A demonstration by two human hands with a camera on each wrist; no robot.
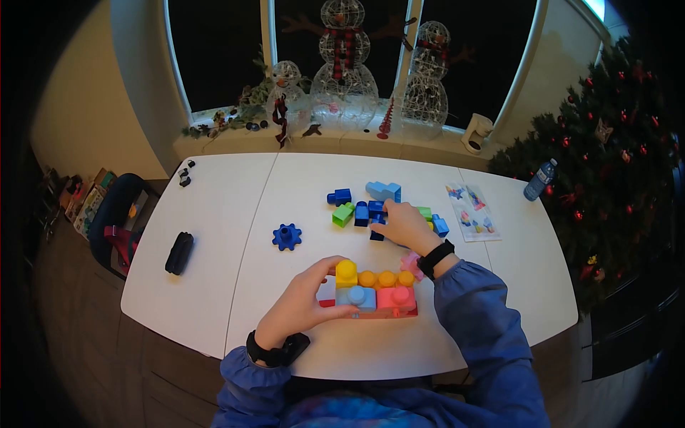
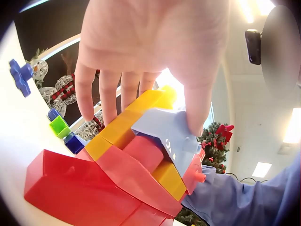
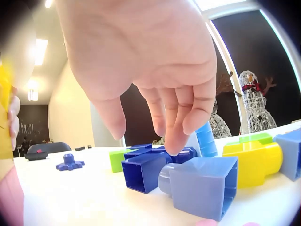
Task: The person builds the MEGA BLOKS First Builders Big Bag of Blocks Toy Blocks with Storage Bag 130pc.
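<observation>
My left hand (image 1: 294, 298) grips a built stack of toy building blocks, the fingers at its far side and the thumb against the light blue block (image 1: 357, 298). That stack also has a tall yellow block (image 1: 346, 272), a row of orange-yellow studs (image 1: 386, 278) and a pink-red block (image 1: 396, 298); a red base (image 2: 75, 188) shows in the left wrist view. Over loose blocks at the back, my right hand (image 1: 410, 227) reaches down with thumb and fingers apart. Its fingertips are right above a dark blue block (image 3: 145, 172), beside a light blue block (image 3: 200, 181) and a yellow block (image 3: 254, 162).
A blue gear-shaped piece (image 1: 287, 237) lies left of the loose blocks. Near them are a green block (image 1: 343, 215) and a pink piece (image 1: 411, 265). A picture sheet (image 1: 473, 212), a water bottle (image 1: 540, 180) and a black case (image 1: 179, 253) lie or stand farther out.
</observation>
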